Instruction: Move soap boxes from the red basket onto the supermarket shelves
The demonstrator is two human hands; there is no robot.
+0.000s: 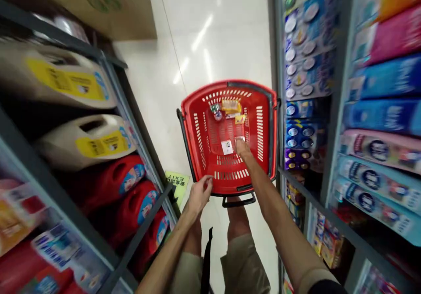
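A: Containers?
B: Red basket (pixel 268 132), black handle (pixel 239 203) side toward the person's legs (pixel 238 224). Basket's far end inside: yellow packet (pixel 231 105) lying crosswise, plus round things (pixel 217 113). Nearer: white card (pixel 226 147), slightly tilted.
A: Hands?
B: Right hand (pixel 242 148) down in basket, at whitish item (pixel 240 138) beside the card; grip, long axis hidden, can't tell. Left hand (pixel 200 194) by basket's near left corner, fingers bent; gripping or not, can't tell.

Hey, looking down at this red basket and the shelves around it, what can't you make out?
All in the head view:
Print on the white card: too small.
Grip of the right hand: fingertips blurred, and the hand partly covers the pale item there.
Far end of the cardboard box: cut off by the top edge.
Wording on the upper beige bottle: blurred.
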